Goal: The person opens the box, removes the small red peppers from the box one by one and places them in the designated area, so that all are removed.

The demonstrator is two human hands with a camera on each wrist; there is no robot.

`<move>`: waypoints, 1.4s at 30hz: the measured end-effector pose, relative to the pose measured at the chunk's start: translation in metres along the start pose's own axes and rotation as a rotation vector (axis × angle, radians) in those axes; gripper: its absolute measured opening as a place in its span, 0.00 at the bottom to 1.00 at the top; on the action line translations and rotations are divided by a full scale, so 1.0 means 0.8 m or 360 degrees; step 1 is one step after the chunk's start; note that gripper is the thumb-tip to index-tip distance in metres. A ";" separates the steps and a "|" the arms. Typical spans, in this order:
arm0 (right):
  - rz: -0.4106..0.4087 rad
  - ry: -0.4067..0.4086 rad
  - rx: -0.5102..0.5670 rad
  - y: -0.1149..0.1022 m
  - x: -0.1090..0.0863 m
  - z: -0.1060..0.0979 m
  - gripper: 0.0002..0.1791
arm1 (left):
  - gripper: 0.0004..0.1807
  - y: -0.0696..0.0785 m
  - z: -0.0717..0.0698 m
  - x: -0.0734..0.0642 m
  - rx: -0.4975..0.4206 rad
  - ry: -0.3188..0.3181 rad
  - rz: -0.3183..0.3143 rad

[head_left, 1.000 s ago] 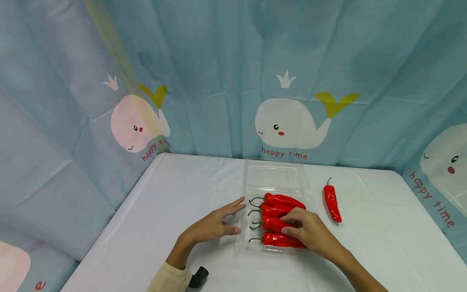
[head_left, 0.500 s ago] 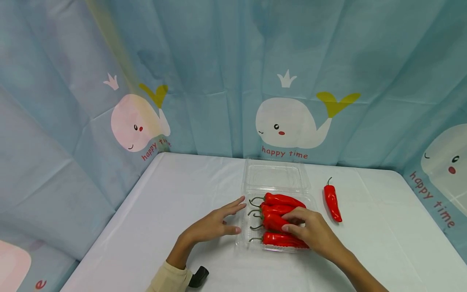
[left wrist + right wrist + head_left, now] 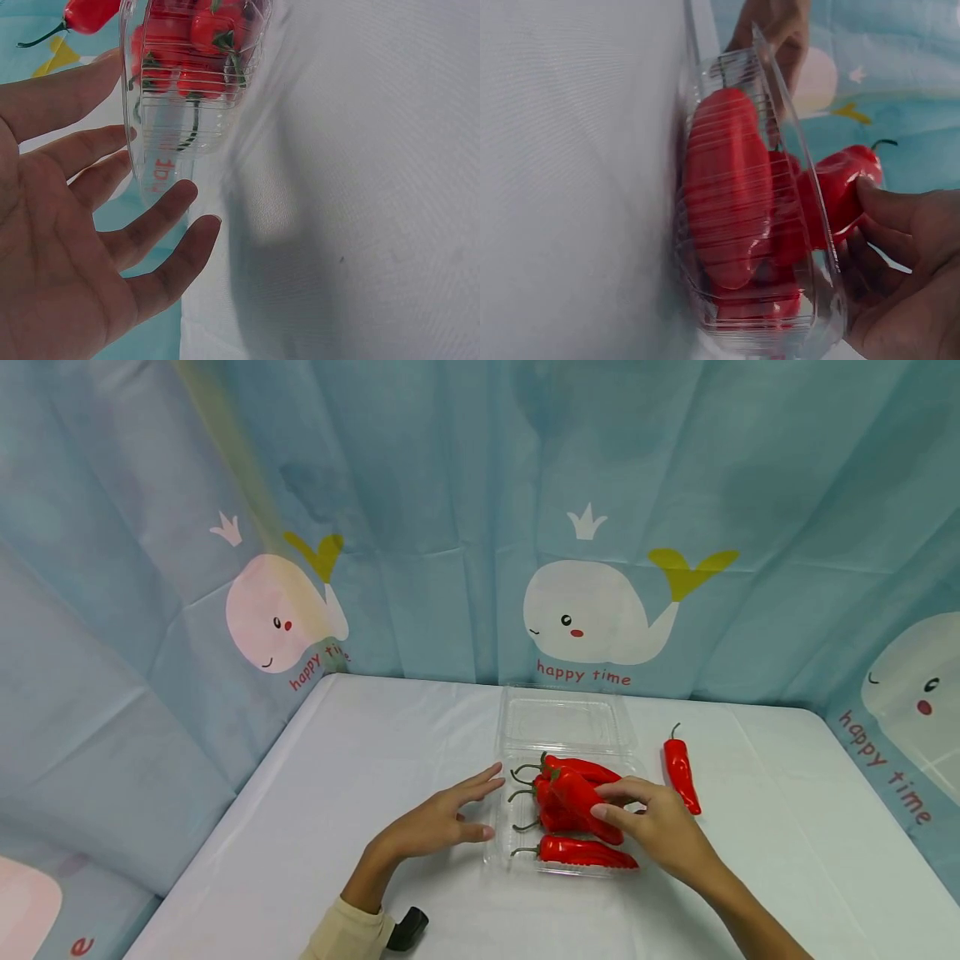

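Note:
My right hand (image 3: 663, 831) pinches a red chili pepper (image 3: 577, 793) between thumb and fingers, its stem end pointing to the back left. The pepper slants over other red peppers in a clear plastic clamshell box (image 3: 504, 852). In the right wrist view the held pepper (image 3: 844, 191) rises above the box rim, thumb on its side. One pepper (image 3: 581, 852) lies along the box's front side, stem to the left. My left hand (image 3: 431, 827) is spread beside the box's left side, fingers relaxed; in the left wrist view its fingertips are right by the clear wall (image 3: 161, 135).
The box's hinged lid (image 3: 566, 722) lies folded back behind it. A single red pepper (image 3: 681, 777) rests on the white table (image 3: 780, 827) to the right. A blue whale-print curtain (image 3: 442, 527) hangs behind the table's back edge. A black object (image 3: 408, 929) sits at the left sleeve.
My right hand has lifted one pepper off the row and tilted it, its stem end swinging toward the back. The left hand stays where it was.

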State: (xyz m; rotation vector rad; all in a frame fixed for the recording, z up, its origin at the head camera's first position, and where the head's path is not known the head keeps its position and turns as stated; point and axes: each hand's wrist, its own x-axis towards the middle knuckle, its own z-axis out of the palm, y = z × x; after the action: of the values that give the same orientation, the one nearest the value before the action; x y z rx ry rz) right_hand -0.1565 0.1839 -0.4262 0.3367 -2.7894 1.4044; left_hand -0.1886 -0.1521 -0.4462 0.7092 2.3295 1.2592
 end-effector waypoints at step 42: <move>0.0271 0.0193 0.0687 0.047 -0.006 -0.093 0.29 | 0.41 -0.001 0.000 0.001 0.0010 -0.0006 -0.0022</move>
State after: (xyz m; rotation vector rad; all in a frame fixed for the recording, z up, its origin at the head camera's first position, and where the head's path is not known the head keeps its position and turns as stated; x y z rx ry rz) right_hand -0.1659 0.2658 -0.4118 0.0079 -2.4487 1.9903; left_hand -0.1893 -0.1521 -0.4474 0.6957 2.3324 1.2445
